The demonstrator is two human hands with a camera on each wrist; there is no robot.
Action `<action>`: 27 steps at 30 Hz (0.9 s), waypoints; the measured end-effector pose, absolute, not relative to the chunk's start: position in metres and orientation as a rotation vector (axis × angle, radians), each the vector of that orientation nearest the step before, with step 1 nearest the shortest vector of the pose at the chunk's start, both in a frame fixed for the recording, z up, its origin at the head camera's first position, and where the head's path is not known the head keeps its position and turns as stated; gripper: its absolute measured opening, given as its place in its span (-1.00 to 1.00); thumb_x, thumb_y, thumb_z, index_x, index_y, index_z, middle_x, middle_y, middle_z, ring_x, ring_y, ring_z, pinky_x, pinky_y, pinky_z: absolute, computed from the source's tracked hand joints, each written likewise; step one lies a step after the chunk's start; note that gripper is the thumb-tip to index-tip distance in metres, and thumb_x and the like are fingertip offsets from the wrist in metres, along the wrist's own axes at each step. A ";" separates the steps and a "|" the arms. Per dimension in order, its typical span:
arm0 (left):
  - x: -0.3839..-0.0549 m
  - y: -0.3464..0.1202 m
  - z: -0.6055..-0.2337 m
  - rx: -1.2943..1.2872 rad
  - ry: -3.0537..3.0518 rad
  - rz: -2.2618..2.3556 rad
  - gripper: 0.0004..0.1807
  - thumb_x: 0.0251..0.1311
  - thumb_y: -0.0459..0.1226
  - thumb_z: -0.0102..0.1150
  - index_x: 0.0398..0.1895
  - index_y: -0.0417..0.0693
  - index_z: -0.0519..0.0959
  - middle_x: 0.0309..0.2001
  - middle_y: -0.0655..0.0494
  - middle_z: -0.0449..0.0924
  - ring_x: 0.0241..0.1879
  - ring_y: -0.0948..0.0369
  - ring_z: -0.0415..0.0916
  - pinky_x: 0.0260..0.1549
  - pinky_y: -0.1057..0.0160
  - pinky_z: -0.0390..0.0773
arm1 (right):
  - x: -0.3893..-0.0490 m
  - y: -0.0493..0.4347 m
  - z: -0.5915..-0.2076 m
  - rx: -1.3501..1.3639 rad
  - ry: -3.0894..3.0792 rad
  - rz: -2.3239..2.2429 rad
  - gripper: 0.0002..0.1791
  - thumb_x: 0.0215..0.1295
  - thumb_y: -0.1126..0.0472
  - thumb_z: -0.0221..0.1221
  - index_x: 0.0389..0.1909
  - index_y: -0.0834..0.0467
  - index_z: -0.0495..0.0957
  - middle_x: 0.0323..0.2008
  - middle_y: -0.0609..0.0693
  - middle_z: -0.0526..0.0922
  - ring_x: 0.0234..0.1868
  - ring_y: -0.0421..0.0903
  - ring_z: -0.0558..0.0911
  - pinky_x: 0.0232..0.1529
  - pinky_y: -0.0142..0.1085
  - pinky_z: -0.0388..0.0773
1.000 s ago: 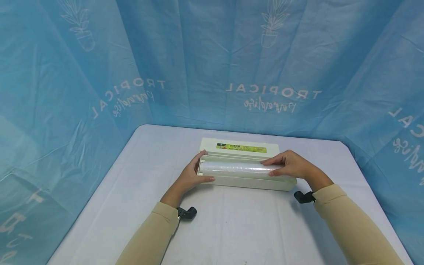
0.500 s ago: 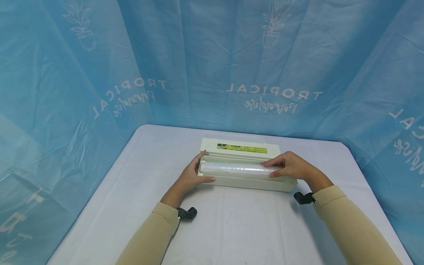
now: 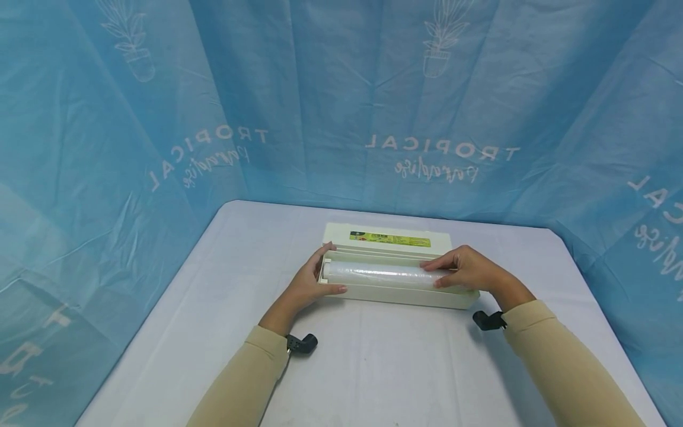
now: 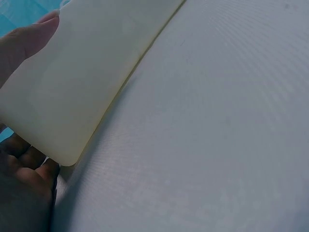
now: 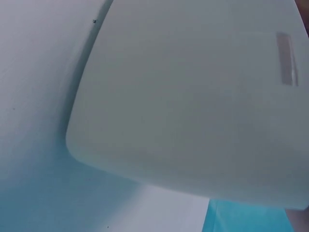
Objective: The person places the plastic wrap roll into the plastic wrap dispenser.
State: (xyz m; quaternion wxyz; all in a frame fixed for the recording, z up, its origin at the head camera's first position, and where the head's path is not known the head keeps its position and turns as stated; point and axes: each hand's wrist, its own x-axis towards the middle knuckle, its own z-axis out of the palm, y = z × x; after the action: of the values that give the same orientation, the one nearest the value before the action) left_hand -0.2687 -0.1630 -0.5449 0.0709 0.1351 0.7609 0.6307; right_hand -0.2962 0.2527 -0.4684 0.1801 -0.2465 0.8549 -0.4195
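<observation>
A long off-white cling film dispenser box (image 3: 395,295) stands on the table, its lid (image 3: 336,233) folded back. In its trough lies a shiny roll of cling film (image 3: 379,273). My left hand (image 3: 308,281) grips the box's left end, thumb along the front wall and fingers behind. In the left wrist view the thumb (image 4: 36,36) presses the plain box wall (image 4: 91,72). My right hand (image 3: 469,267) holds the roll near its right end between thumb and fingers, hiding that end. The right wrist view shows mostly the box's smooth outside (image 5: 169,111).
A white cloth covers the table (image 3: 363,367), with its far edge behind the box. Blue printed curtains (image 3: 331,107) hang at the back and sides. A yellow-green label (image 3: 389,239) marks the lid. Black wrist cameras (image 3: 302,344) sit at both cuffs.
Both hands keep nearly the same places. The roll's left end looks very slightly further right inside the box.
</observation>
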 end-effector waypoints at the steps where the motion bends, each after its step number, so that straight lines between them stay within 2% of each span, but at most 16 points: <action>1: -0.269 -0.163 -0.545 0.405 2.289 1.895 0.30 -0.04 -0.29 0.73 0.72 0.13 0.06 0.49 0.00 0.33 0.23 -0.01 0.49 0.16 -0.02 0.60 | -0.296 0.253 -0.469 -0.699 2.421 -1.182 -0.49 0.10 0.29 0.59 0.12 0.04 0.78 0.16 -0.09 0.71 0.28 -0.11 0.59 0.19 -0.37 0.55; 8: -0.270 -0.162 -0.545 0.375 2.299 1.877 0.29 -0.03 -0.29 0.72 0.72 0.16 0.07 0.51 0.01 0.32 0.27 -0.02 0.48 0.21 -0.03 0.57 | -0.296 0.254 -0.472 -0.706 2.462 -1.135 -0.49 0.10 0.27 0.60 0.13 0.04 0.78 0.15 -0.13 0.71 0.27 -0.11 0.60 0.15 -0.41 0.55; 15: -0.269 -0.163 -0.544 0.364 2.313 1.868 0.28 -0.03 -0.27 0.73 0.71 0.21 0.09 0.46 -0.01 0.37 0.24 -0.03 0.50 0.18 -0.02 0.59 | -0.293 0.252 -0.470 -0.699 2.509 -1.085 -0.47 0.10 0.25 0.60 0.15 0.04 0.77 0.15 -0.12 0.71 0.36 0.02 0.52 0.25 -0.18 0.55; 19: -0.269 -0.162 -0.544 0.366 2.323 1.867 0.27 -0.05 -0.25 0.74 0.69 0.30 0.12 0.45 0.01 0.37 0.24 -0.01 0.50 0.17 -0.01 0.60 | -0.290 0.252 -0.469 -0.680 2.537 -1.060 -0.47 0.11 0.21 0.60 0.16 -0.01 0.78 0.14 -0.15 0.72 0.36 0.02 0.52 0.27 -0.12 0.54; 22: -0.269 -0.162 -0.546 0.377 2.328 1.869 0.29 -0.06 -0.22 0.75 0.70 0.24 0.10 0.47 0.03 0.35 0.25 0.00 0.49 0.17 -0.01 0.59 | -0.288 0.254 -0.468 -0.702 2.585 -1.027 -0.49 0.13 0.16 0.60 0.15 -0.04 0.79 0.13 -0.15 0.73 0.31 0.00 0.57 0.25 -0.10 0.56; 27: -0.270 -0.162 -0.547 0.388 2.337 1.867 0.34 -0.09 -0.17 0.77 0.72 0.15 0.06 0.48 0.07 0.33 0.27 0.02 0.48 0.18 0.01 0.58 | -0.284 0.262 -0.463 -0.765 2.606 -1.087 -0.54 0.21 0.14 0.56 0.15 0.07 0.78 0.10 -0.04 0.75 0.23 0.04 0.64 0.16 0.03 0.62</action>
State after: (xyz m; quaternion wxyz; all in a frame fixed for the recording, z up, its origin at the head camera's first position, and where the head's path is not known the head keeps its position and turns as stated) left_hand -0.2698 -0.1623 -0.5475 0.0626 0.1285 0.7733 0.6177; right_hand -0.2845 0.2624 -0.4625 0.1077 -0.2599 0.8856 -0.3695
